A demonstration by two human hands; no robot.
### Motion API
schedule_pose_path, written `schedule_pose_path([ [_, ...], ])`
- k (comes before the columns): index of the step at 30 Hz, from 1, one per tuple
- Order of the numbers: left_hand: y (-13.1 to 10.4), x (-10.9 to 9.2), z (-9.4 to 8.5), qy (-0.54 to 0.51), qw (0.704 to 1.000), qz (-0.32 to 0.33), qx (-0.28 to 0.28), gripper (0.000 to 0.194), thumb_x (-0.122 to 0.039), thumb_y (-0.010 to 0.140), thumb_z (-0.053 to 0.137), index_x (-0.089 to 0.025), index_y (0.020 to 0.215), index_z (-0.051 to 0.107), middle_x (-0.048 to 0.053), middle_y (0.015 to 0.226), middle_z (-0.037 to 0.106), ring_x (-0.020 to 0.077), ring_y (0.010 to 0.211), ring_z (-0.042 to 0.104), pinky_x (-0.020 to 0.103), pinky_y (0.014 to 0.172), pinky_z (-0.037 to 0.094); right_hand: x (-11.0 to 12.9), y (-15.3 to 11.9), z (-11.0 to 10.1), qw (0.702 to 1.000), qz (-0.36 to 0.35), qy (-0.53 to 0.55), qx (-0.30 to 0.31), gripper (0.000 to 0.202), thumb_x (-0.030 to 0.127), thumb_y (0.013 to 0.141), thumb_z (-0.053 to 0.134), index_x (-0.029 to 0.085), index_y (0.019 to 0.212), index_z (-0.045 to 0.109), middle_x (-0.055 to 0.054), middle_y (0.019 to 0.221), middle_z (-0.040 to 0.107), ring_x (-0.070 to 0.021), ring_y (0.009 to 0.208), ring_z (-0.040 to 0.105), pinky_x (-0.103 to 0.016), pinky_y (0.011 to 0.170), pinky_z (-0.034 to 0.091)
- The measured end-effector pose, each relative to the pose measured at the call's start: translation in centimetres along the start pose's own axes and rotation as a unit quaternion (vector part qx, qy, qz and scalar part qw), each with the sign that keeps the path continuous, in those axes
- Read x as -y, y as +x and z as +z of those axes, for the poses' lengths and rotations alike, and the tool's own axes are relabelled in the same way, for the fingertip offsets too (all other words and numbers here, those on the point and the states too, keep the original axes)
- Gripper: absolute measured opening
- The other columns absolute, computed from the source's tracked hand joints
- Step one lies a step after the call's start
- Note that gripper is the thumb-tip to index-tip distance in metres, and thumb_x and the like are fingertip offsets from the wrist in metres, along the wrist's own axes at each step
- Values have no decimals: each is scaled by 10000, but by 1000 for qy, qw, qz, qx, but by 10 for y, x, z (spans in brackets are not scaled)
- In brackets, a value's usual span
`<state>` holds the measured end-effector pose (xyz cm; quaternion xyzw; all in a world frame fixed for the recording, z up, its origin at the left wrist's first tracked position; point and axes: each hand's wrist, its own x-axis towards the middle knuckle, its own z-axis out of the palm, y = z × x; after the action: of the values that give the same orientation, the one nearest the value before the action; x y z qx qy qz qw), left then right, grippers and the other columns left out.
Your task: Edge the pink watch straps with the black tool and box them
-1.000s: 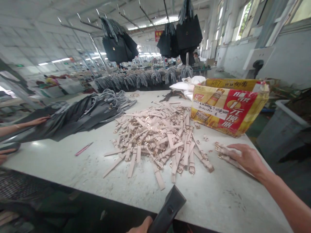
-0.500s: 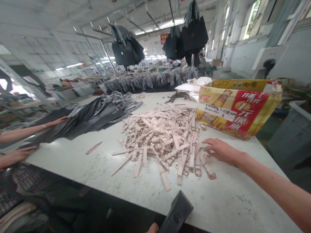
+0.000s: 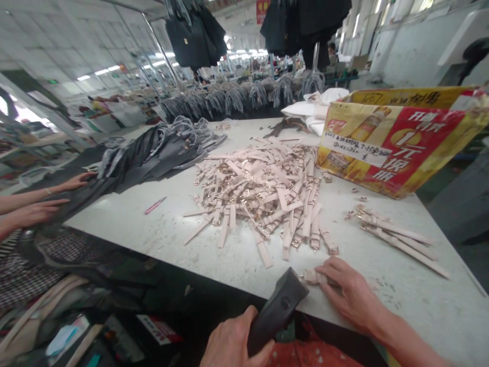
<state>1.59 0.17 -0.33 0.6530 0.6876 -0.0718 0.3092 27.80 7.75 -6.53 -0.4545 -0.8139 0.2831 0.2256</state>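
Observation:
Wrapped round a black handheld tool with a blocky, flared end (image 3: 281,302), my left hand (image 3: 231,339) is low in the middle of the view. Just to its right, my right hand (image 3: 349,290) pinches a short beige buckle strap (image 3: 315,277) close to the tool's end. Part of that strap is hidden under my fingers. Beyond both hands lies a big heap of beige buckle straps (image 3: 263,188) with gold-coloured buckles. A smaller bunch of straps (image 3: 401,237) rests on the table to the right, with a few small loops beside it.
A yellow and red carton (image 3: 401,148) stands at the right edge of the white table (image 3: 141,232). Dark bag pieces (image 3: 153,148) with grey handles lie at the left, under another person's hands (image 3: 42,209). A pink craft knife (image 3: 155,205) lies between.
My right hand has come back from the heap's right side with a strap, toward the black tool. My left hand and the tool have risen into view. The camera has tilted down.

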Motion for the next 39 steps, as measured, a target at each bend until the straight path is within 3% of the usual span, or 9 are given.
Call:
schedule_pose_path([
  [4,0,-3,-2,-3,1000,2,5,233,-403,801,500,-212,896,592,30,816,688,198,782,649,231,610,386,-9,-12,16,997,-3,-26,-75,214,206,874,485,175,1057,589,-102,945,587,-233,909,549,-379,802,463],
  [11,-3,-8,-6,5,1000,13,3,227,-426,802,517,-223,873,588,17,833,692,197,787,642,227,597,362,-8,-12,9,997,-19,-49,-52,139,165,842,472,186,952,554,-76,870,574,-227,842,537,-370,733,457],
  [15,-1,-11,-6,16,1000,24,0,226,-427,804,526,-226,883,591,16,872,696,194,797,642,229,614,359,-9,-15,11,997,-18,-23,-74,193,140,788,486,197,966,535,-67,869,580,-213,814,545,-344,713,463],
  [20,8,-16,-6,36,999,35,-9,236,-412,812,508,-233,935,599,22,871,688,212,821,637,264,682,380,-7,-14,8,999,-24,6,-46,223,66,721,469,198,888,537,-53,809,554,-204,793,526,-331,693,454],
  [23,10,-16,-6,39,998,40,-9,242,-418,822,488,-235,936,600,30,849,683,224,827,633,283,712,388,-6,-14,7,997,-26,30,-62,274,43,692,467,194,903,557,-61,841,560,-207,824,532,-332,717,462],
  [27,8,-15,-4,39,998,44,-11,260,-430,824,491,-240,966,598,34,888,685,219,818,631,278,700,387,-7,-16,8,996,-39,16,-78,253,58,711,478,187,895,594,-72,855,577,-214,845,539,-340,732,467],
  [35,9,-16,-8,33,998,47,-10,204,-402,830,484,-242,898,592,21,819,688,217,786,644,270,668,386,-15,-25,-2,999,-23,-40,-21,256,178,838,498,223,1040,649,-76,908,607,-195,824,579,-316,706,484],
  [39,8,-18,-7,41,998,41,-17,204,-400,822,492,-244,905,593,22,826,687,223,800,642,276,676,385,-14,-28,0,998,-20,-37,-36,256,178,850,483,204,1059,629,-83,924,605,-197,849,578,-319,742,477],
])
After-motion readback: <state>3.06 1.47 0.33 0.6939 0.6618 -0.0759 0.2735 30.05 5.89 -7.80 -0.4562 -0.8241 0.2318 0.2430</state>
